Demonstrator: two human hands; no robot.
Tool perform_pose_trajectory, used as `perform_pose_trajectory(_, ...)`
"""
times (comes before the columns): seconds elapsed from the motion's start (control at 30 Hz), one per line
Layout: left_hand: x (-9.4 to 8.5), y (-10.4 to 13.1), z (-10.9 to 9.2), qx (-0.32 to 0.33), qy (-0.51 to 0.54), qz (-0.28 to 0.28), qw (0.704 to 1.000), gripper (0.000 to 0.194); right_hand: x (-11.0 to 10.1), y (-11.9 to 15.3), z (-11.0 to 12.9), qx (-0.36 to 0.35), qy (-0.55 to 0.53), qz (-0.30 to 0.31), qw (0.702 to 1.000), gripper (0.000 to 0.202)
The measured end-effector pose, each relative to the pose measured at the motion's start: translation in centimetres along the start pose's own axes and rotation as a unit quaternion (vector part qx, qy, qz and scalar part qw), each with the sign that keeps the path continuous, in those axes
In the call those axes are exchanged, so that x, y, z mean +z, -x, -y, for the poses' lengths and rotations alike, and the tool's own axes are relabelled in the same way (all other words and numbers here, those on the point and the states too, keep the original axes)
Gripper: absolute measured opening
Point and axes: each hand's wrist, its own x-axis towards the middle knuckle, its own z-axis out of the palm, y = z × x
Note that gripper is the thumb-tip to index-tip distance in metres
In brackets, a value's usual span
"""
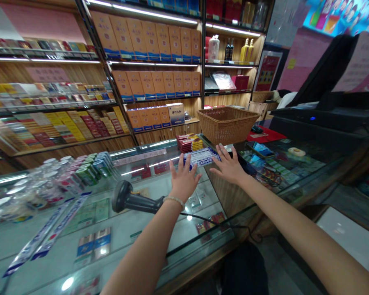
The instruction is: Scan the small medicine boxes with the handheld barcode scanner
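Observation:
Both of my hands reach over the glass counter (123,229), fingers spread. My left hand (184,180) holds nothing and wears a beaded bracelet (174,200) at the wrist. Its fingertips are near a row of blue and white slim packets (200,157). To the right, my right hand (229,166) is also empty, its fingers close to the right end of those packets. Just behind them is a stack of red and yellow packs (189,142). A dark handheld barcode scanner (138,201) lies left of my left wrist, partly hidden behind it.
A wicker basket (227,123) stands behind my right hand. Bottles and small cartons (86,174) crowd the counter's left. At right are a phone (261,149) and a black monitor (322,69). A cable (215,223) crosses the counter. Shelves of orange boxes (153,84) line the back.

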Motion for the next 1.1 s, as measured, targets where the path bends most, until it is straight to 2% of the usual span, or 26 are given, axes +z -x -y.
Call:
perform_pose_trajectory(0.8,-0.31,0.09,-0.08,-0.002,-0.008,0.001,1.0,0.046,0.01,0.03,-0.04,0.0,-0.004,0.002,1.0,0.06)
perform_pose_trajectory(1.1,-0.52,0.12,-0.07,-0.008,-0.004,0.011,1.0,0.056,0.14,0.01,-0.05,0.003,-0.006,0.005,1.0,0.062)
